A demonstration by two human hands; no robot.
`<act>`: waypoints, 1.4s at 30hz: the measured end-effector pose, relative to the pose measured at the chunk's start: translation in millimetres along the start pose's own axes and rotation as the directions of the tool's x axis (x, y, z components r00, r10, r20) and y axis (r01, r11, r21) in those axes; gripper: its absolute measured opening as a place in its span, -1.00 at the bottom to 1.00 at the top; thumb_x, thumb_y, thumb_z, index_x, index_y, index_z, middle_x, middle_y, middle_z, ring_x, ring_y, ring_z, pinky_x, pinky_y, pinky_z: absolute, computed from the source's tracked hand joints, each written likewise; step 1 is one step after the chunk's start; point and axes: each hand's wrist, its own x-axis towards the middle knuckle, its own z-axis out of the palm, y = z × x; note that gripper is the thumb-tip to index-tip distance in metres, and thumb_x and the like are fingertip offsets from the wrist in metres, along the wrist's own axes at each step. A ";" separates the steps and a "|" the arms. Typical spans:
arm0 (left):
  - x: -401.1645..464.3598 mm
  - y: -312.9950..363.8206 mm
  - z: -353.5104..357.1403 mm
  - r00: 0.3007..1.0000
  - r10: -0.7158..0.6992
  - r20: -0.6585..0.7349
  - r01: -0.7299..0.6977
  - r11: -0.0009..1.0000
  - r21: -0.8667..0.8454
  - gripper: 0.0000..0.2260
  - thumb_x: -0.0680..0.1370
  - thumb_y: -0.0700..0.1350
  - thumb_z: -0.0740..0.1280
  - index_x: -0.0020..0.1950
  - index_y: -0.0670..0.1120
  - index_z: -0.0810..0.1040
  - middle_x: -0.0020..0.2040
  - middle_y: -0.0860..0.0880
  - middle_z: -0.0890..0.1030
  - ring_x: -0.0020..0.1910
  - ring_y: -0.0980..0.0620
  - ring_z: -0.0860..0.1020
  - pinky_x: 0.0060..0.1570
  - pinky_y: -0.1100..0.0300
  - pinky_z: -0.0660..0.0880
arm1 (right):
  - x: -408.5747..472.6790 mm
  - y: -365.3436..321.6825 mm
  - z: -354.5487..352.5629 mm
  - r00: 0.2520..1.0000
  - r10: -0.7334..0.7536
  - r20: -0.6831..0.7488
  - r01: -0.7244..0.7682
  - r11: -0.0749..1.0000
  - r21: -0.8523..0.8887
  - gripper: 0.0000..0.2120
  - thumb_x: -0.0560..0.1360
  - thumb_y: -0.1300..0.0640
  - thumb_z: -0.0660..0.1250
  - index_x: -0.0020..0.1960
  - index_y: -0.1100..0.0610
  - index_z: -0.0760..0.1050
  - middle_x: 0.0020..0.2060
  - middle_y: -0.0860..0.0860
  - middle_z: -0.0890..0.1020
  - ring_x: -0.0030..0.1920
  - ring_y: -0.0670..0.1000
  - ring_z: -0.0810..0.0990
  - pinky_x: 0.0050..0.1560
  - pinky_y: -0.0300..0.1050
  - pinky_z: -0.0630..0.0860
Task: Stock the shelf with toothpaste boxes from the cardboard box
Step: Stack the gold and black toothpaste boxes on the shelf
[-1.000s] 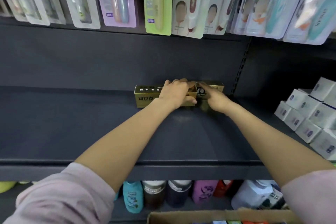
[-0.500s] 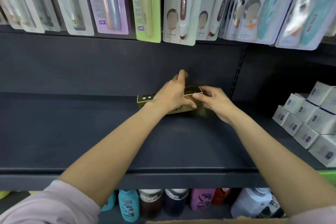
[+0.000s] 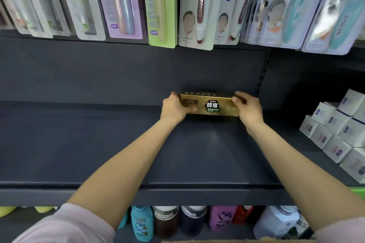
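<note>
A gold toothpaste box (image 3: 212, 105) with black lettering stands lengthwise on its long edge at the back of the dark shelf (image 3: 138, 154), its front face towards me. My left hand (image 3: 173, 109) grips its left end, thumb across the front. My right hand (image 3: 247, 109) grips its right end, fingers curled over the top corner. A thin strip of the cardboard box rim (image 3: 237, 240) shows at the bottom edge of the view; its contents are out of sight.
Toothbrush packs (image 3: 195, 6) hang in a row above the shelf. White boxes (image 3: 339, 136) are stacked at the shelf's right end. Bottles (image 3: 167, 221) line the lower shelf. A slotted upright (image 3: 261, 77) runs down the back panel beside the gold box.
The gold box was turned from lying flat under my left hand to standing with its front face towards me, and it shifted right. Both hands now hold its ends.
</note>
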 end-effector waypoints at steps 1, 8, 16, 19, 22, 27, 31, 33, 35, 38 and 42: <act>0.4 1.3 5.5 1.000 -0.031 -0.007 0.031 0.999 0.031 -0.46 0.35 0.00 0.54 0.20 -0.17 0.44 0.17 -0.11 0.56 0.15 -0.10 0.55 0.07 0.14 0.50 | 1.5 -0.5 -0.4 1.000 -0.009 -0.007 0.009 1.000 -0.022 -0.66 0.58 0.13 0.23 0.34 0.13 0.45 0.30 0.08 0.50 0.31 0.07 0.45 0.36 -0.09 0.37; 2.6 6.7 31.8 0.992 -0.107 -0.071 0.123 0.947 0.298 -0.58 0.43 0.11 0.43 0.15 -0.12 0.48 0.15 -0.11 0.58 0.20 -0.14 0.52 0.31 -0.02 0.23 | 8.0 3.2 1.9 0.998 -0.057 0.041 0.066 0.963 -0.260 -0.59 0.55 0.13 0.30 0.38 0.13 0.39 0.29 0.16 0.42 0.29 0.14 0.44 0.30 -0.13 0.34; 13.2 8.8 38.5 0.998 -0.054 0.012 0.051 0.982 0.184 -0.52 0.45 0.07 0.42 0.29 -0.10 0.44 0.24 -0.12 0.54 0.25 -0.15 0.48 0.28 -0.03 0.37 | 8.6 10.3 -1.0 0.983 -0.126 0.132 0.176 0.842 -0.510 -0.48 0.48 0.13 0.38 0.40 0.14 0.34 0.40 0.10 0.26 0.41 0.12 0.26 0.39 -0.06 0.25; 12.4 8.0 35.4 0.993 0.103 0.055 -0.110 0.984 0.141 -0.27 0.45 -0.05 0.45 0.52 0.00 0.15 0.49 -0.10 0.26 0.45 -0.12 0.28 0.34 -0.02 0.34 | 9.2 7.0 1.2 0.954 -0.194 0.227 0.296 0.722 -0.625 -0.45 0.49 0.09 0.37 0.44 0.10 0.30 0.48 0.02 0.20 0.46 0.11 0.17 0.44 0.00 0.21; 17.4 8.4 28.5 0.970 0.197 0.139 -0.230 0.931 0.283 -0.36 0.49 -0.03 0.41 0.51 0.01 0.21 0.54 -0.06 0.14 0.49 -0.09 0.21 0.42 0.03 0.26 | 10.0 4.0 7.2 0.932 -0.172 0.319 0.345 0.688 -0.638 -0.41 0.51 0.06 0.34 0.48 0.08 0.22 0.47 0.01 0.25 0.47 0.09 0.19 0.46 0.00 0.20; 23.8 16.7 18.3 0.957 0.171 0.233 -0.252 0.890 0.380 -0.45 0.50 -0.01 0.38 0.46 0.01 0.32 0.40 -0.09 0.39 0.35 -0.12 0.41 0.32 0.03 0.39 | 13.2 0.9 11.3 0.931 -0.148 0.333 0.351 0.605 -0.714 -0.44 0.53 0.04 0.29 0.47 0.09 0.20 0.43 0.05 0.29 0.44 0.11 0.22 0.38 0.05 0.31; 17.9 20.4 11.2 0.943 0.170 0.287 -0.272 0.888 0.370 -0.52 0.51 -0.09 0.33 0.43 -0.01 0.36 0.35 -0.08 0.45 0.30 -0.10 0.44 0.29 0.03 0.41 | 7.6 -4.6 9.6 0.923 -0.086 0.374 0.344 0.619 -0.706 -0.39 0.53 0.03 0.29 0.50 0.10 0.14 0.47 0.06 0.22 0.47 0.14 0.17 0.46 0.05 0.19; 12.3 16.4 11.8 0.949 0.203 0.243 -0.289 0.868 0.404 -0.51 0.50 -0.07 0.33 0.42 0.01 0.33 0.39 -0.07 0.38 0.33 -0.11 0.39 0.32 -0.05 0.36 | 0.6 -6.7 7.0 0.912 -0.125 0.391 0.369 0.666 -0.648 -0.37 0.54 0.05 0.30 0.52 0.10 0.11 0.51 0.05 0.16 0.51 0.11 0.09 0.49 0.01 0.09; 3.7 12.9 10.5 0.946 0.283 0.156 -0.323 0.834 0.447 -0.52 0.50 -0.07 0.32 0.41 -0.01 0.33 0.37 -0.07 0.37 0.32 -0.12 0.37 0.28 -0.04 0.34 | -11.2 -10.8 4.7 0.918 -0.202 0.342 0.372 0.737 -0.564 -0.40 0.54 0.10 0.30 0.50 0.11 0.16 0.50 0.05 0.19 0.50 0.09 0.15 0.48 -0.01 0.14; -13.6 12.3 7.6 0.913 0.402 0.073 -0.384 0.782 0.491 -0.57 0.51 -0.07 0.29 0.37 -0.04 0.36 0.28 -0.09 0.41 0.27 -0.12 0.38 0.19 0.01 0.35 | -34.3 -19.5 1.3 0.923 -0.286 0.257 0.381 0.766 -0.518 -0.55 0.54 0.22 0.27 0.41 0.12 0.33 0.39 0.09 0.37 0.39 0.10 0.35 0.36 -0.11 0.26; -42.8 14.4 1.6 0.880 0.471 0.060 -0.461 0.818 0.344 -0.71 0.51 -0.07 0.29 0.21 -0.10 0.48 0.16 -0.11 0.51 0.15 -0.11 0.48 0.11 0.02 0.44 | -74.4 -35.5 -7.6 0.942 -0.273 0.196 0.333 0.837 -0.434 -0.70 0.54 0.28 0.23 0.25 0.15 0.50 0.17 0.10 0.55 0.13 0.05 0.53 0.13 -0.22 0.38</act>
